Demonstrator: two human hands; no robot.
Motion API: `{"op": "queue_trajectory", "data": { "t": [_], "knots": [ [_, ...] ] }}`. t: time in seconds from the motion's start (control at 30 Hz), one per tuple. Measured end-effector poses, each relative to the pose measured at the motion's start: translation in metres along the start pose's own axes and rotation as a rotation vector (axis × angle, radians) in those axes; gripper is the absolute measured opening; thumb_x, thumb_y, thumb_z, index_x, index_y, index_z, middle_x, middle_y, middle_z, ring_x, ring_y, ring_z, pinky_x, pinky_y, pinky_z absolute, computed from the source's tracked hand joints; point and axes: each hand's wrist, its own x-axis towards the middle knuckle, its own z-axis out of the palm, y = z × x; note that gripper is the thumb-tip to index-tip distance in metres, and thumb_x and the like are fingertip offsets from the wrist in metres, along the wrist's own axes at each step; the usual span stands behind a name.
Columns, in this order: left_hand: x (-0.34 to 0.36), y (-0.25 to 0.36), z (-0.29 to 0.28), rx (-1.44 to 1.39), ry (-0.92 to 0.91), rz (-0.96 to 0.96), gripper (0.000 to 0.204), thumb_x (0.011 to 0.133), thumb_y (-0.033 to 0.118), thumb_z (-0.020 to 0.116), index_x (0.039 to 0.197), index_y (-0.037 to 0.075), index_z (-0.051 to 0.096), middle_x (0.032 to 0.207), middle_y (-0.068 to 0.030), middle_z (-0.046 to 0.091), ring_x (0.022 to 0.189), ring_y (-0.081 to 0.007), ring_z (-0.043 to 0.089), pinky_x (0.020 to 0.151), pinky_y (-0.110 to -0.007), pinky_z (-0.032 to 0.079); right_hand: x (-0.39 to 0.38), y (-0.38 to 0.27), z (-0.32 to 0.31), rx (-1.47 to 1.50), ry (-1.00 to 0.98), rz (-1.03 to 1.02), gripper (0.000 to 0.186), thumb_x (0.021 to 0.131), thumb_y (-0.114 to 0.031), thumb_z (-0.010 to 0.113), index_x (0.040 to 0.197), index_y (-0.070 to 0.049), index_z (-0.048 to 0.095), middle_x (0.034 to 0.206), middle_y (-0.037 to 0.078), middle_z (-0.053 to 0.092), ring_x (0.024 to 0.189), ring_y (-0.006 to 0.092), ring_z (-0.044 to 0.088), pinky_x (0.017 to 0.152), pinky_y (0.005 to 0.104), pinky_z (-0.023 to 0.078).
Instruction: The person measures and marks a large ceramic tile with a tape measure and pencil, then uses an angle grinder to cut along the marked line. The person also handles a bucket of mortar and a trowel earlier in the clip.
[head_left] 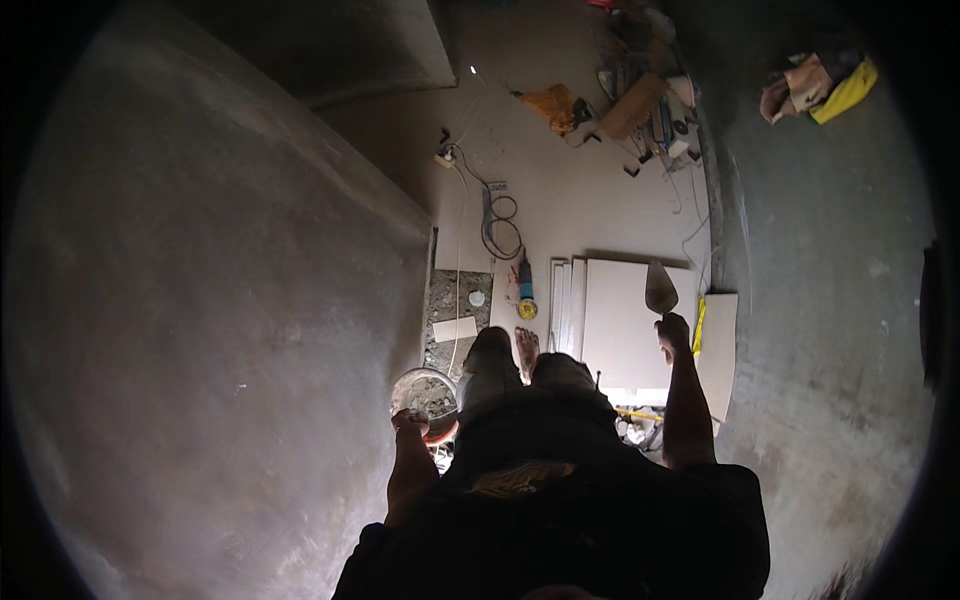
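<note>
In my right hand [673, 335] I grip a pointed trowel [660, 287] by its handle, blade raised over a stack of large pale tiles [625, 355]. At the lower left my left hand [410, 423] is closed on a round bucket [428, 380] with grey, lumpy material inside. My knees and a bare foot [527, 350] are between my hands. An angle grinder [526, 280] with a yellow disc lies ahead on the floor, its cord looping upward. Beside it, a small tile piece [455, 329] and a white round item [477, 298] rest on rough rubble.
Grey walls [200, 300] rise on both sides. A power socket block [445, 158] with cords sits on the tiled floor [540, 180]. Farther off are an orange bag [548, 105] and piled tools and cardboard [640, 100]. Cloths [835, 85] lie at upper right. A yellow tool [700, 322] is beside the tiles.
</note>
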Motion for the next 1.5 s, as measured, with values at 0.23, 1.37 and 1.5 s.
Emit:
{"op": "queue_trajectory", "data": {
  "t": [0.23,1.37,1.5],
  "knots": [
    [-0.064,-0.026,0.200,-0.141,-0.040,-0.009,0.015,0.087,0.017,0.064,0.081,0.018,0.050,0.077,0.0005,0.046,0.071,-0.0174,0.048,0.064,-0.035,0.042,0.150,-0.242,-0.137,0.198,0.018,-0.244,0.018,0.093,-0.020,0.067,0.093,-0.003,0.063,0.081,0.021,0.067,0.074,0.0368,0.068,0.069,0.0482,0.052],
    [-0.247,0.066,0.900,1.093,0.371,0.960,0.050,0.083,0.038,0.081,0.128,0.021,0.069,0.132,-0.0090,0.070,0.131,-0.0248,0.063,0.094,-0.035,0.058,0.812,-0.808,-0.328,-0.435,-0.581,-0.075,0.007,0.084,-0.005,0.072,0.084,-0.003,0.065,0.061,0.003,0.054,0.048,0.0157,0.051,0.044,0.0357,0.041],
    [-0.252,0.136,0.891,-0.228,-0.034,0.493,0.045,0.084,0.037,0.080,0.124,0.018,0.072,0.121,-0.0094,0.073,0.117,-0.0245,0.066,0.090,-0.038,0.058,0.820,-0.986,-0.276,-0.905,-0.639,-0.274,0.015,0.091,-0.010,0.062,0.079,-0.002,0.061,0.060,0.007,0.055,0.045,0.0174,0.048,0.044,0.0368,0.040]
  ]
}}
